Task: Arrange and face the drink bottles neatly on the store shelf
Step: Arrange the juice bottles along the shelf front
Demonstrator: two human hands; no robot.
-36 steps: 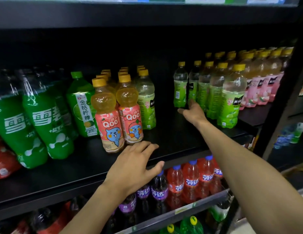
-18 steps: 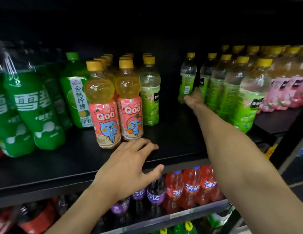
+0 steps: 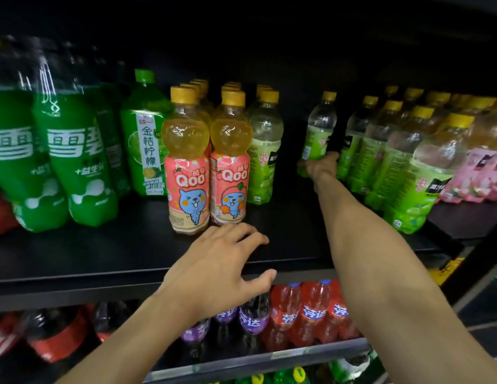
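Shop: black shelf [image 3: 75, 275] of drink bottles [image 3: 186, 162]

Right hand [image 3: 321, 167]: blurred, fingers hard to pick out, and it covers the foot of the pale green bottle [image 3: 319, 128].
Left hand [image 3: 219, 270]: blocks the tops of the purple bottles [image 3: 253, 320] below.
Big green bottles [image 3: 75, 162]: smeared up top, leftmost cut by the frame edge.
Rows behind the orange bottles [image 3: 186, 162]: only yellow caps poke up.
Pink bottles [image 3: 480, 173]: chopped off at the right edge.
Back of the shelf [image 3: 297, 59]: all black, nothing to make out.
Small print [image 3: 177, 219]: too tiny to read.
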